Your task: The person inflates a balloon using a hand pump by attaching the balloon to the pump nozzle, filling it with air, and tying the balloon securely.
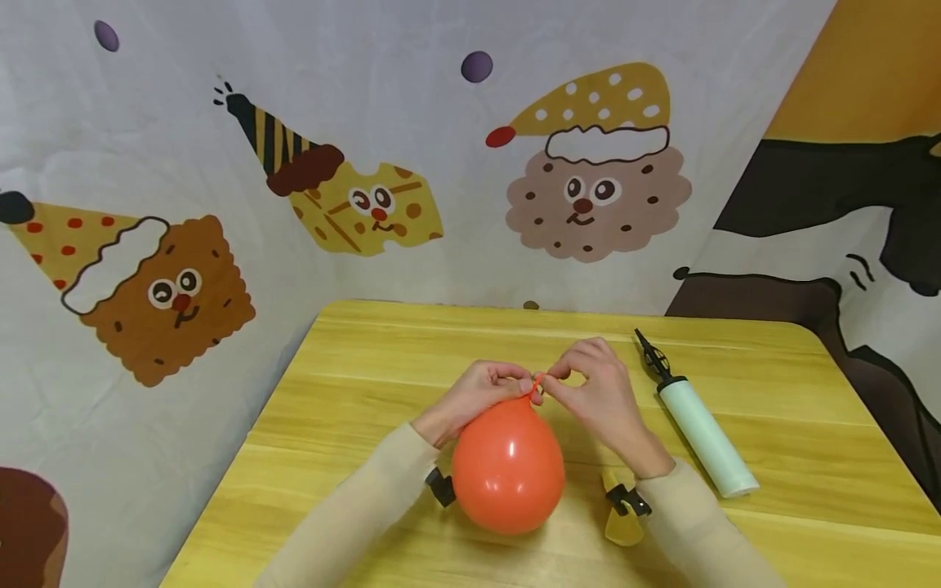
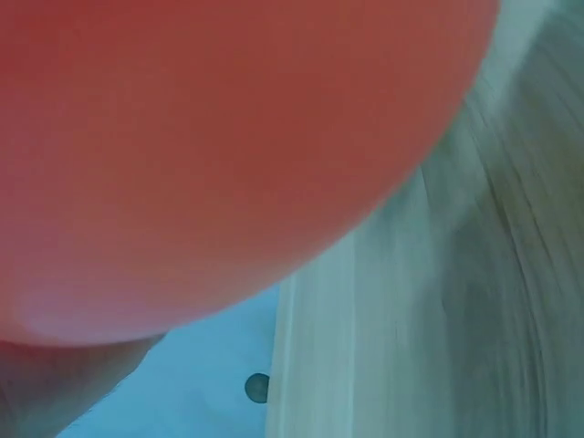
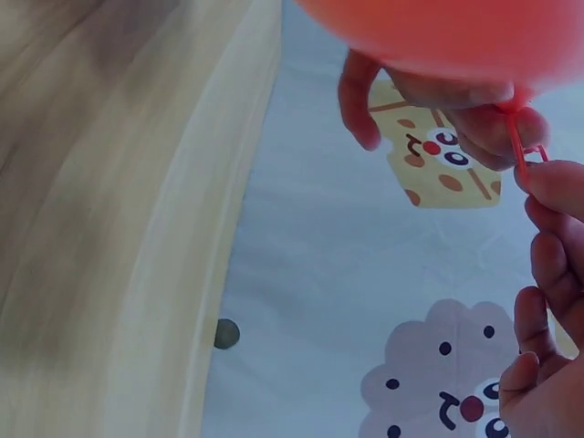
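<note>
A round, inflated orange-red balloon (image 1: 509, 469) hangs below both hands, its neck pointing up. My left hand (image 1: 487, 394) pinches the neck just above the round body. With thumb and index finger, my right hand (image 1: 599, 394) grips the stretched end of the neck, which forms a thin loop by the left fingertips. In the right wrist view the right hand (image 3: 558, 265) pulls this thin strand of balloon (image 3: 516, 146) taut, while the left hand (image 3: 456, 100) holds at its base. The balloon (image 2: 210, 137) fills most of the left wrist view and hides most of the left hand.
A pale green hand pump (image 1: 706, 437) with a black nozzle lies on the wooden table (image 1: 353, 351), right of the right hand. Black and yellow straps (image 1: 623, 506) sit at the wrists. Behind the table hangs a cloth (image 1: 412, 73) printed with cartoon biscuits and cheese.
</note>
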`<act>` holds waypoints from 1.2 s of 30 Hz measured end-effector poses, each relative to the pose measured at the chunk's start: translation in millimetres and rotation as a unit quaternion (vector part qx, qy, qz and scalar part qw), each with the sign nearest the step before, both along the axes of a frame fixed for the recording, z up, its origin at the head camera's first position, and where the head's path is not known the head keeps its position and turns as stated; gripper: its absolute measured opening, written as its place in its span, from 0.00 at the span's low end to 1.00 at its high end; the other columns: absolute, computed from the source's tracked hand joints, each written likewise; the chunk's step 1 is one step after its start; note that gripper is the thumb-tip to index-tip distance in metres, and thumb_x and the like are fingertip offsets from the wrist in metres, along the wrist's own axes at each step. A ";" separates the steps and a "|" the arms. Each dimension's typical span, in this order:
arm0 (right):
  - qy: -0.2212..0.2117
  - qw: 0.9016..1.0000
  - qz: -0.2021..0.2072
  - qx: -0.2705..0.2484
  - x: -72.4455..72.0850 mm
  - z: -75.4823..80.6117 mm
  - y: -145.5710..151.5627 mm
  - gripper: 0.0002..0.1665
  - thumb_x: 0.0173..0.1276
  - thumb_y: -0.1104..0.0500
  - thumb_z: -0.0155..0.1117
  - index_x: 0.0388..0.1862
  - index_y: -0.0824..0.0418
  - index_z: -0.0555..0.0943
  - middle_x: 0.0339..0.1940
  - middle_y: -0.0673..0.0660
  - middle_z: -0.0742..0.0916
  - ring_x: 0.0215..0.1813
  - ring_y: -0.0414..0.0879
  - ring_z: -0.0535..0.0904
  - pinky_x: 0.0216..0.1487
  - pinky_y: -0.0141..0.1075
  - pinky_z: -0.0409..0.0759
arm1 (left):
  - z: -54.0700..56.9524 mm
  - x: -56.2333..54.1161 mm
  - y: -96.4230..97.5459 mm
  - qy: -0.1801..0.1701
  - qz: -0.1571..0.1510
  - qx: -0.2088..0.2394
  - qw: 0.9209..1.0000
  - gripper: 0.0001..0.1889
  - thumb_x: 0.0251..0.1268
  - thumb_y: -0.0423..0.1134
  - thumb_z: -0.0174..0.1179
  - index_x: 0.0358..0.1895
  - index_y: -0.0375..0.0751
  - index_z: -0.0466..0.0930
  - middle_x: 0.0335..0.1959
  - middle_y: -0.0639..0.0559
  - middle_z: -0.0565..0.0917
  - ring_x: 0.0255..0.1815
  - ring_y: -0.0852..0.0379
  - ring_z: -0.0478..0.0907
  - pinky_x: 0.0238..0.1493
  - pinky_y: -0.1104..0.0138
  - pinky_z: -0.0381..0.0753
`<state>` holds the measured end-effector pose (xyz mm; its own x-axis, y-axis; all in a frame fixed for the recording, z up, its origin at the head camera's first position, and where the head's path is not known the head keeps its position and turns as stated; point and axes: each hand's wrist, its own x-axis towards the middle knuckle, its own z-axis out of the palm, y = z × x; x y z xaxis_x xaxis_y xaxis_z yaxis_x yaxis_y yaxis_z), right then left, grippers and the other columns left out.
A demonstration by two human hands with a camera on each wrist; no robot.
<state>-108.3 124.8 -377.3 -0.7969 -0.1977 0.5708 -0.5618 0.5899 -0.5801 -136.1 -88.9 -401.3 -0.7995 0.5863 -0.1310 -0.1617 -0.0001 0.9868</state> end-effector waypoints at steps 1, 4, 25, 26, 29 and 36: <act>-0.016 1.000 0.002 0.000 -0.1 1.0 -0.3 0.13 0.55 0.65 0.81 0.22 0.53 0.85 0.28 0.45 0.84 0.46 0.48 0.76 0.46 0.47 0.75 | -0.2 -0.4 -1.0 0.000 -0.004 -0.003 1.000 0.15 0.76 0.39 0.63 0.57 0.33 0.84 0.43 0.44 0.90 0.45 0.53 0.89 0.49 0.60 0.87; -0.041 0.999 -0.001 0.001 -1.4 1.8 -1.4 0.12 0.56 0.64 0.81 0.22 0.52 0.85 0.28 0.45 0.84 0.47 0.47 0.76 0.48 0.47 0.74 | -0.4 -1.4 -2.7 -0.001 -0.007 -0.005 1.000 0.15 0.76 0.39 0.63 0.57 0.34 0.84 0.42 0.46 0.91 0.46 0.52 0.88 0.49 0.61 0.87; 0.138 0.990 -0.005 -0.017 -3.0 -8.3 -6.8 0.14 0.51 0.70 0.80 0.21 0.60 0.81 0.24 0.52 0.82 0.41 0.54 0.75 0.44 0.43 0.71 | -3.6 -4.8 4.1 -0.084 0.046 0.061 0.994 0.06 0.76 0.38 0.63 0.44 0.40 0.87 0.34 0.51 0.89 0.39 0.58 0.86 0.41 0.66 0.87; 0.130 0.991 -0.003 -0.015 -3.2 -8.1 -6.5 0.14 0.52 0.70 0.81 0.21 0.59 0.81 0.25 0.52 0.82 0.41 0.53 0.75 0.44 0.43 0.71 | -3.9 -4.6 3.0 -0.078 0.040 0.055 0.995 0.06 0.76 0.38 0.63 0.44 0.40 0.88 0.34 0.51 0.89 0.40 0.58 0.86 0.41 0.66 0.87; 0.092 0.996 0.003 -0.015 -2.9 -7.2 -6.0 0.14 0.53 0.68 0.81 0.21 0.57 0.82 0.26 0.50 0.82 0.43 0.51 0.75 0.44 0.42 0.72 | -5.1 -4.3 -0.8 -0.061 0.014 0.044 0.997 0.08 0.76 0.40 0.63 0.45 0.41 0.89 0.36 0.51 0.89 0.41 0.57 0.85 0.42 0.66 0.86; 0.026 0.999 0.021 -0.022 -3.7 -8.7 -6.2 0.13 0.55 0.67 0.82 0.23 0.54 0.84 0.29 0.46 0.83 0.46 0.48 0.74 0.46 0.43 0.71 | -8.2 -5.1 -8.9 -0.055 -0.062 0.066 0.994 0.15 0.69 0.48 0.68 0.50 0.42 0.90 0.40 0.53 0.90 0.53 0.57 0.82 0.51 0.64 0.85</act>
<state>-112.0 118.6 -386.0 -0.7575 -0.2050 0.6199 -0.6158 0.5398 -0.5739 -141.2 -97.8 -409.6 -0.7054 0.6968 -0.1298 -0.2757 -0.1010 0.9559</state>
